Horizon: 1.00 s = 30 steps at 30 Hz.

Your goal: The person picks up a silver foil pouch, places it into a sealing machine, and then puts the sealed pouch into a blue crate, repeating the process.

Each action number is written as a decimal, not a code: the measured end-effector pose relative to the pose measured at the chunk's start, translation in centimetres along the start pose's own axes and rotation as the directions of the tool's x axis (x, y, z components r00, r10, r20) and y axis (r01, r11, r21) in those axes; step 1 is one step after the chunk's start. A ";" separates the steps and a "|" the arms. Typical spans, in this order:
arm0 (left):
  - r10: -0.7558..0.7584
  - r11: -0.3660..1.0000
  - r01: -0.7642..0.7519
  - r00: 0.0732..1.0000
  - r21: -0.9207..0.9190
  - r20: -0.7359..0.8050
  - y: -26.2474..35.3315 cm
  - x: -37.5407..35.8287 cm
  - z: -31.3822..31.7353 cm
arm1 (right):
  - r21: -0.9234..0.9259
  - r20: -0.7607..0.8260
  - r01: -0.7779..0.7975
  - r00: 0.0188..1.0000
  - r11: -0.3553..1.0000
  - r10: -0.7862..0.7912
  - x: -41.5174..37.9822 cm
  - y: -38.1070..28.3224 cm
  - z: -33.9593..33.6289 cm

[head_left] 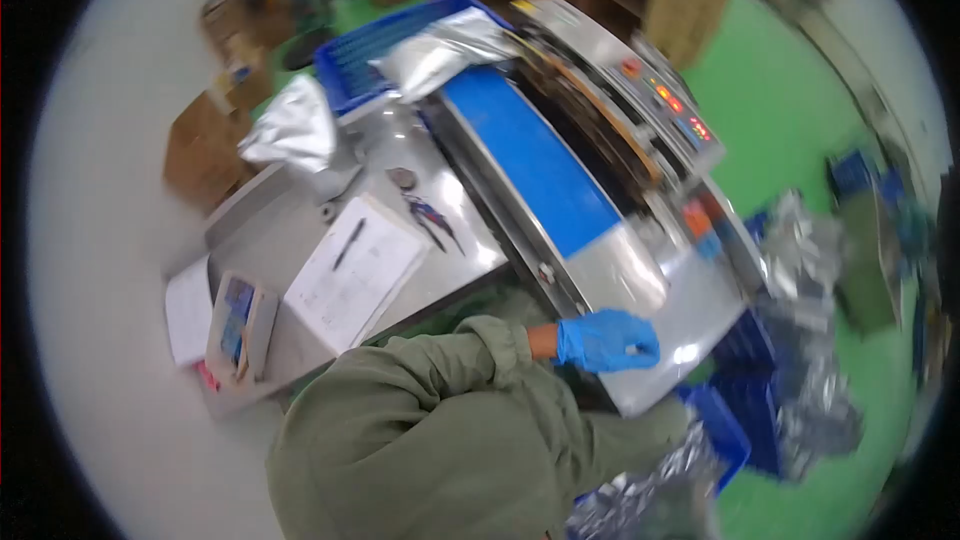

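My left hand [608, 341], in a blue glove, is over the steel end plate [625, 275] of a sealing machine. Its fingers are curled towards the thumb, leaving a small gap, and nothing shows in them. Beyond the hand runs the machine's blue belt [530, 160]. My right sleeve [640, 440] reaches down to the right, where my right hand is out of sight. Close to that sleeve are crumpled silver foil bags [655, 490] and a blue basket [722, 430].
The machine's control panel [665, 100] has lit red displays. On the steel table [395, 140] lie a paper stack [375, 250], a pen [349, 243], cutters [432, 218] and foil bags [300, 125]. A blue crate [350, 55] is behind; more foil bags [815, 340] lie at right.
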<state>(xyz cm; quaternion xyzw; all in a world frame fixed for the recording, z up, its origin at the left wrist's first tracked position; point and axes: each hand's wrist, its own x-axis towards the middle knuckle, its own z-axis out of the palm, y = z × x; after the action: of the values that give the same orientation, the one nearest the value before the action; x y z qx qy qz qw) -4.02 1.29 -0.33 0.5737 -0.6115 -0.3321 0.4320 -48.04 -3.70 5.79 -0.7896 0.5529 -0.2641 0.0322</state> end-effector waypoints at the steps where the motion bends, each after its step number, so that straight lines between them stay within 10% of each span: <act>1: 0.012 0.999 -0.010 0.999 -0.053 0.040 0.6 0.5 -0.2 | -0.028 -0.034 0.076 0.996 0.997 -0.077 0.3 -1.7 -2.1; 4: 0.157 0.983 -0.159 0.987 -0.090 -0.036 2.8 1.9 -1.0 | -0.255 -0.122 0.289 0.937 0.923 -0.327 2.1 -7.5 -5.0; 9: 0.372 0.871 -0.457 0.855 -0.183 -0.363 5.4 3.6 -5.0 | 0.496 -0.274 0.363 0.927 0.789 -0.255 12.2 -17.8 -0.2; 11: 0.227 0.840 -0.381 0.893 -0.386 -0.389 2.9 3.4 -6.4 | 0.939 0.284 -0.263 0.956 0.223 -0.068 14.9 -19.8 2.0; 13: 0.094 0.866 -0.308 0.874 -0.394 -0.477 0.0 2.9 -8.0 | 0.795 0.575 -0.596 0.800 -0.114 -0.173 17.4 -23.1 5.1; 19: -0.058 0.916 -0.098 0.927 -0.388 -0.370 -0.6 2.0 -12.5 | 0.899 0.438 -0.416 0.834 0.140 -0.335 16.5 -27.3 12.5; 21: -0.043 0.809 -0.176 0.934 -0.561 -0.354 -1.7 3.2 -12.5 | 0.987 -0.042 0.073 0.977 0.142 -0.210 14.7 -28.1 14.1; 23: 0.035 0.779 -0.314 0.885 -0.542 -0.463 -0.9 4.0 -12.1 | 0.661 -0.201 0.414 0.902 0.626 -0.383 13.3 -27.9 15.4; 30: -0.047 0.834 -0.348 0.729 -0.428 -0.683 -1.3 4.6 -10.1 | 0.651 -0.360 0.329 0.927 0.684 -0.104 12.2 -29.5 18.1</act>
<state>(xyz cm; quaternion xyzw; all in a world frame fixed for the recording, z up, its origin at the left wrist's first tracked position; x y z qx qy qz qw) 5.88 -2.55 3.30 0.4578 -0.3456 -0.2213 0.7887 -11.61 -7.50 5.02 -0.7298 0.3109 -0.5698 0.2147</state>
